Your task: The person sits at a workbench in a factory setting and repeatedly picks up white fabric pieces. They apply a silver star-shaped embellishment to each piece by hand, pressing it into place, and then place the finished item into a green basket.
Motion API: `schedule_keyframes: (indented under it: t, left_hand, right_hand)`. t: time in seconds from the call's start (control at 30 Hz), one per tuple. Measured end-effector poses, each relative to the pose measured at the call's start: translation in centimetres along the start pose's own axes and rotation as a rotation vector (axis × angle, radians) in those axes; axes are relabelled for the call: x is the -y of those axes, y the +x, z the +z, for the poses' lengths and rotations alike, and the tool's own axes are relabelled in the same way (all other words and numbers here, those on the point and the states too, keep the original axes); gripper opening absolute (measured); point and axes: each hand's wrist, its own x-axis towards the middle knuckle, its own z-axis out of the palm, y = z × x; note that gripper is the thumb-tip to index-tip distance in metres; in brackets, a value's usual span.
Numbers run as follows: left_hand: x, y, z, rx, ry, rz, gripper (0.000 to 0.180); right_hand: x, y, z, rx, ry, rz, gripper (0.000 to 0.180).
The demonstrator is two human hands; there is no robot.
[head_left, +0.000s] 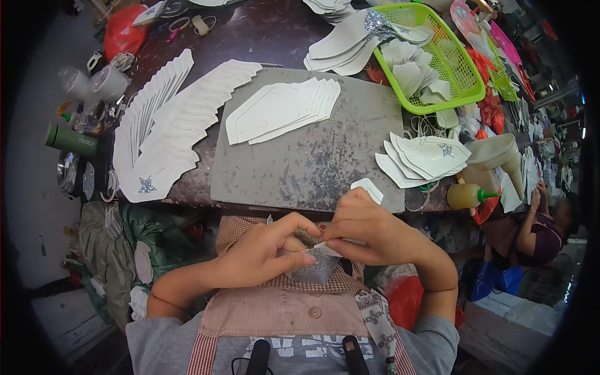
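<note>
My left hand (269, 247) and my right hand (365, 228) meet just below the front edge of the grey work board (312, 162). Between the fingertips they pinch a small silver glittery piece (314, 267) against a white cut-out piece (370, 187), which sticks up behind my right hand. A fanned stack of white shaped pieces (284, 109) lies on the board's far left part. Another fan of white pieces (425, 159), one bearing a glittery star, rests at the board's right edge.
Long rows of white pieces (175, 119) spread left of the board. A green mesh basket (459, 69) holds more pieces at the back right. A yellow glue bottle with green nozzle (472, 195) lies right. Another person (540, 228) sits at lower right. A green bottle (70, 140) lies far left.
</note>
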Motion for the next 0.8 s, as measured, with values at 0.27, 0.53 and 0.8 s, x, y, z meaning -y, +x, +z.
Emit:
schedule_keyframes:
  t: [0.27,0.53,0.8]
  left_hand:
    - [-0.7,-0.4,0.4,-0.004,-0.051,-0.063,0.025]
    - [-0.1,-0.5,0.5,0.016,0.028,-0.044,0.022]
    - [1.0,0.2,1.6,-0.173,0.160,0.247,0.013]
  right_hand:
    - [0.6,-0.2,-0.4,0.044,-0.049,0.026,0.010]
    - [0.8,-0.4,-0.1,0.054,0.000,0.031,0.008]
    - [0.8,-0.3,-0.5,0.091,0.043,0.042,0.009]
